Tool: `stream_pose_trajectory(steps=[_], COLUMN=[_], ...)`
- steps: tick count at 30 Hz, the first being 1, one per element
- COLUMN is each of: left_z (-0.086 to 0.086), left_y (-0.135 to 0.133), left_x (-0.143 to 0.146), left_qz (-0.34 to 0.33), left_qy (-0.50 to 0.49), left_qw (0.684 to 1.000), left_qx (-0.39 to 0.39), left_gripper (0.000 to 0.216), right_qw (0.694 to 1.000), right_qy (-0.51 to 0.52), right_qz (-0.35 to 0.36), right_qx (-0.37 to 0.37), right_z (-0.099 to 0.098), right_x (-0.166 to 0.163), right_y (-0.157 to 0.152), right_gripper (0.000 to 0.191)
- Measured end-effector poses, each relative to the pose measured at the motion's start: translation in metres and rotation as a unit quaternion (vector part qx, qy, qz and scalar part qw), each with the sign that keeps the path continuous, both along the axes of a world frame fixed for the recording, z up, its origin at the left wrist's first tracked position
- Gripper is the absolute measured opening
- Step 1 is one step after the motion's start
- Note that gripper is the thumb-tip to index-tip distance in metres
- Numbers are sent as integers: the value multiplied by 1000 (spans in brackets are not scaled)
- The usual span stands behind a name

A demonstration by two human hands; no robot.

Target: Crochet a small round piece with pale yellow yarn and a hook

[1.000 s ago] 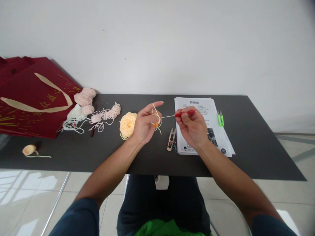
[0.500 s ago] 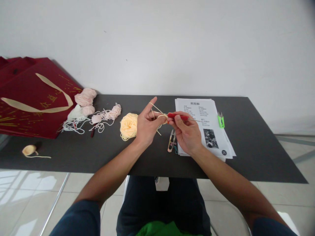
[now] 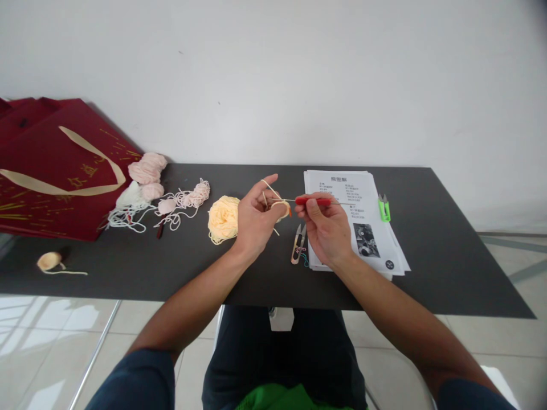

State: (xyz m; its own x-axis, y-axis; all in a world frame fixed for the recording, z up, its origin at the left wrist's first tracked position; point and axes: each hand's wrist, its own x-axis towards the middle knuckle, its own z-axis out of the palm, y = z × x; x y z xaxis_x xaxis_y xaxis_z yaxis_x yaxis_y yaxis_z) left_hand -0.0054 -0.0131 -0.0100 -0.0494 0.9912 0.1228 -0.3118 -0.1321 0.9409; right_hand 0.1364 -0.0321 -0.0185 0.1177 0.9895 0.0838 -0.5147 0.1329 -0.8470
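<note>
Between thumb and fingers, my left hand (image 3: 255,219) pinches a small cream crochet piece (image 3: 281,210). A strand of yarn runs over its raised index finger. An orange bit, perhaps a stitch marker (image 3: 290,212), shows at the edge of the piece. My right hand (image 3: 327,228) is closed round the red handle of a crochet hook (image 3: 313,201). The hook's thin metal shaft points left and reaches the piece; its tip is hard to make out among the yarn and fingers. Just left of my left hand lies a pale yellow ball of yarn (image 3: 223,219).
Printed sheets (image 3: 365,228) lie under and beyond my right hand, with green thread snips (image 3: 384,208) on their right edge. Other snips (image 3: 298,244) lie left of them. Pink yarn (image 3: 147,168), a cream crocheted cup shape (image 3: 49,261) and a dark red bag (image 3: 55,171) are at left.
My right hand has shifted the hook slightly to the right, so more of its shaft shows between the hands. My left index finger has tilted a little to the right and down.
</note>
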Motion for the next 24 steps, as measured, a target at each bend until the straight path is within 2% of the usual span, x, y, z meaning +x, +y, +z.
stream_pose_trajectory(steps=[14,24], left_z=[3,3], left_y=[-1,-2], left_x=[0,0], left_qz=[31,46], left_qy=[7,8], left_qw=[999,999], left_qx=[19,26], left_gripper=[56,54], right_qw=[996,989], right_qy=[-36,-78], right_qz=[-39,-67], right_qx=[67,101], right_z=[4,-2], right_x=[8,11], right_y=[2,1], right_gripper=[23,16])
